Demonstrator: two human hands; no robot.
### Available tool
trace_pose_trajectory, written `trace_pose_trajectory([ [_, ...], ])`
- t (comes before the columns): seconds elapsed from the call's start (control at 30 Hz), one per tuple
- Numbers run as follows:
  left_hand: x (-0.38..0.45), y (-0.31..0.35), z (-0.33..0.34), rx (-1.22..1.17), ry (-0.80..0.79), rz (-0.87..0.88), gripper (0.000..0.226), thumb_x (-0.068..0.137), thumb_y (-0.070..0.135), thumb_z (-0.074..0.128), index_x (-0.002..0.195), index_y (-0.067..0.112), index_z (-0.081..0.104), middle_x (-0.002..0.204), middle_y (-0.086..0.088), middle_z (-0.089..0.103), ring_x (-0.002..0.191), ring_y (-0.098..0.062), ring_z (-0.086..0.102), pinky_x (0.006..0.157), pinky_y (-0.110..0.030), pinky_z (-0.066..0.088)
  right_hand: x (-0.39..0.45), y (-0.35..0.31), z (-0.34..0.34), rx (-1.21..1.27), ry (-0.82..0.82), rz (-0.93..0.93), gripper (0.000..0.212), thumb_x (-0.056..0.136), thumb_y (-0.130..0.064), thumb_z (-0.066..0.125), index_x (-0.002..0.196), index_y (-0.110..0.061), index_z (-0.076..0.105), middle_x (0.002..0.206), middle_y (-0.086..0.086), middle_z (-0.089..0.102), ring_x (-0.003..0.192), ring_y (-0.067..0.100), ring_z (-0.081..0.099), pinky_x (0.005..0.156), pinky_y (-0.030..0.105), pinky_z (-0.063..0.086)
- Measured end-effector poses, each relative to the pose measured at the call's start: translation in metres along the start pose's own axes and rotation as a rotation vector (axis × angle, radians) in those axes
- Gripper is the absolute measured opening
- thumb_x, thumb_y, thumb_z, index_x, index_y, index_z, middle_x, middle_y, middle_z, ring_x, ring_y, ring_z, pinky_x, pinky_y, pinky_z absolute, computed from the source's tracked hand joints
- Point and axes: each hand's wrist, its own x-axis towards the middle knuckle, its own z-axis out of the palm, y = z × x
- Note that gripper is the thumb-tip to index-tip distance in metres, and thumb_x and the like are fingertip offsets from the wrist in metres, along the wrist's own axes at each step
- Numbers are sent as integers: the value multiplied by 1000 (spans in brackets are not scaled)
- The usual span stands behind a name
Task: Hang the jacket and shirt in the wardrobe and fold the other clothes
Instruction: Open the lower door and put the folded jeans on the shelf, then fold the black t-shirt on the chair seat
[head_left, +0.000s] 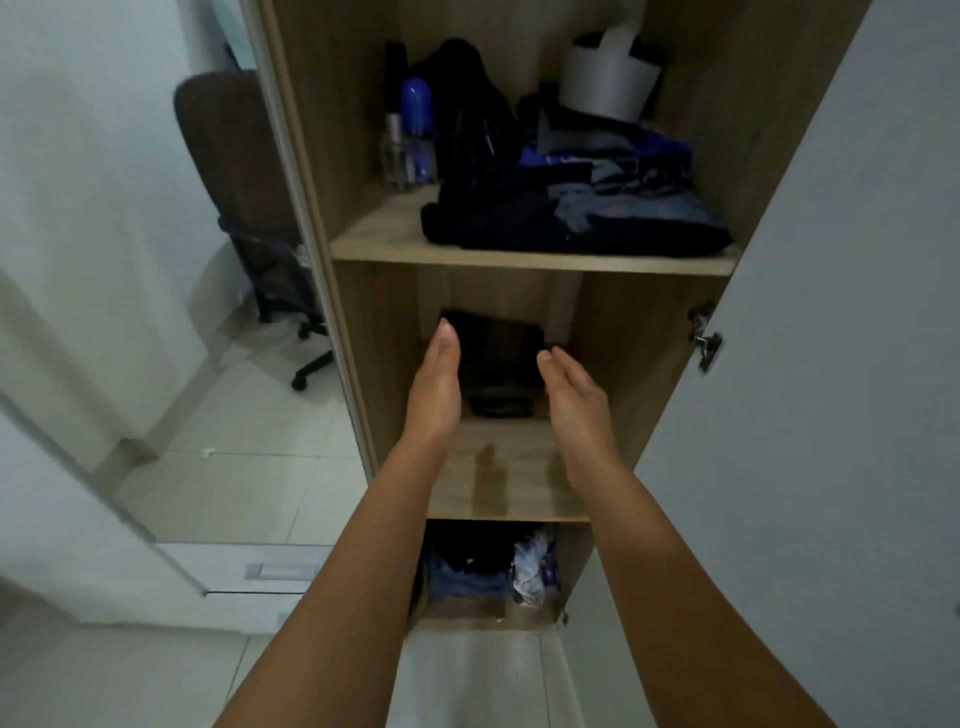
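Both hands were extended into the wardrobe's middle shelf (498, 493), palms facing each other, fingers straight, nothing gripped. The left hand (435, 387) and right hand (574, 400) were positioned either side of a dark folded garment (496, 364), close to it; contact could not be confirmed. The garment was seen toward the shelf's back edge, front edge bare. On the upper shelf (384, 236) a pile of dark and blue clothes (571, 208) was stacked, bottles (408, 140) in the back left corner. Loose clothes (483, 571) were seen in the bottom compartment. The wardrobe door (831, 364) was open at right.
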Motion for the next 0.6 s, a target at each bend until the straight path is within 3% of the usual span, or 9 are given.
trace_pose_trajectory([
  [0.17,-35,30,-25,38,128,81,57,96,53,21,147,27,22,154,7,24,142,-11,20,117,-34,15,-25,-30,21,1,-125,-70,49,93,-45,50,139,-28,43,137,-6,50,125,13,47,106,32,38],
  [0.6,-170,57,-132,43,635,131,57,96,55,19,148,31,23,154,11,24,142,-11,19,118,-38,15,-127,-57,101,-14,-572,-190,47,94,-40,50,138,-24,46,139,-8,48,126,10,45,94,22,34],
])
